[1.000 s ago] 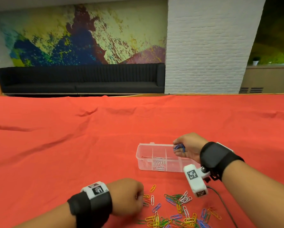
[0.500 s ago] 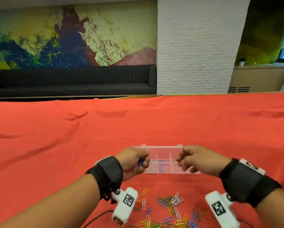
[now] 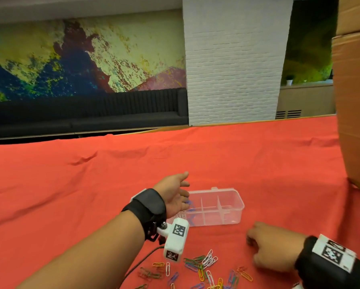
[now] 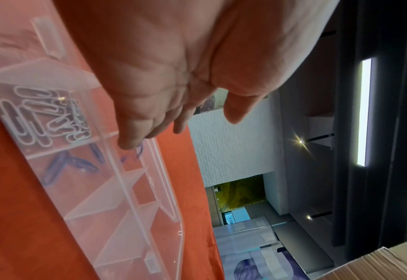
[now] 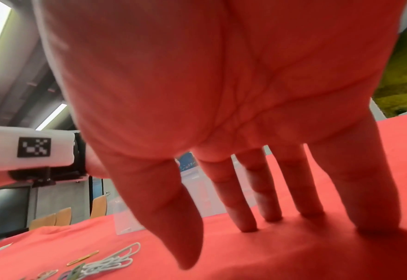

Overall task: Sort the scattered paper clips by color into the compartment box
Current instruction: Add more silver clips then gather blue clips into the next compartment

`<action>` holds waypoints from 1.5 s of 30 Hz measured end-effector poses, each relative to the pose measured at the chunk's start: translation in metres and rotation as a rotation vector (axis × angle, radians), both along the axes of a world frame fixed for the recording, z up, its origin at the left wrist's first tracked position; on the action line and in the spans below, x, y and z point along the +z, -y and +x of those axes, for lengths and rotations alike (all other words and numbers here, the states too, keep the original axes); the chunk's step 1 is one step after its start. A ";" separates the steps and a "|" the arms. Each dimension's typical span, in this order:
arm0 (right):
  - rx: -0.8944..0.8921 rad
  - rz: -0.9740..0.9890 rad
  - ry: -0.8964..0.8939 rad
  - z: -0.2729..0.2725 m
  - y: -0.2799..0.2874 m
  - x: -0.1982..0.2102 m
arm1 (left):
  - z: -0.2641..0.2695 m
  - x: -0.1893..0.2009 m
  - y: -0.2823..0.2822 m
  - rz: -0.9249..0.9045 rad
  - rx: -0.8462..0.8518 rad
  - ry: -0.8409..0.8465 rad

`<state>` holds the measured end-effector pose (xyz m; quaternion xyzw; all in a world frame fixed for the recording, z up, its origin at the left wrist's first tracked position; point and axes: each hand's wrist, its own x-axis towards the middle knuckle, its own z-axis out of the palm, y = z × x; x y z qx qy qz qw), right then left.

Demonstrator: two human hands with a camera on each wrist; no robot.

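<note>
A clear compartment box [image 3: 227, 217] lies on the red cloth. My left hand [image 3: 184, 189] hovers palm-up over its left end with straight fingers and holds nothing. In the left wrist view the left hand [image 4: 182, 129] spreads above white clips [image 4: 46, 117] in one compartment and blue clips [image 4: 73, 164] in the one beside it. One more blue clip [image 4: 137, 151] lies just under a fingertip. My right hand [image 3: 256, 240] rests with straight fingertips on the cloth, in front of the box's right end. The right hand [image 5: 218, 244] holds nothing.
Scattered clips [image 3: 204, 265] of mixed colours lie near the front edge, left of my right hand, and show as loose clips [image 5: 111, 261] in the right wrist view. A tall cardboard box [image 3: 354, 101] stands at the right. A black cable [image 3: 141, 259] trails under my left forearm.
My left hand, which gripped blue clips at the box's left end, has opened over the box. My right hand left the box and dropped to the cloth beside the pile.
</note>
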<state>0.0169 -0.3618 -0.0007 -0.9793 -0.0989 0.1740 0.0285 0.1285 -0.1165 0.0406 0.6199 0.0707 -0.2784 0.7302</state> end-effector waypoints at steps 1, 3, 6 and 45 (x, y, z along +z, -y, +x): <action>-0.004 -0.004 0.000 0.000 -0.001 0.000 | -0.001 0.001 -0.001 0.004 -0.021 0.007; -0.008 0.002 0.002 -0.001 -0.002 0.000 | -0.005 0.006 -0.006 0.033 -0.029 0.076; -0.001 0.003 0.000 -0.001 -0.002 0.003 | -0.025 0.011 -0.018 0.205 -0.055 0.290; 0.210 0.365 0.027 0.003 -0.102 0.009 | -0.125 -0.048 -0.062 0.394 -0.266 0.192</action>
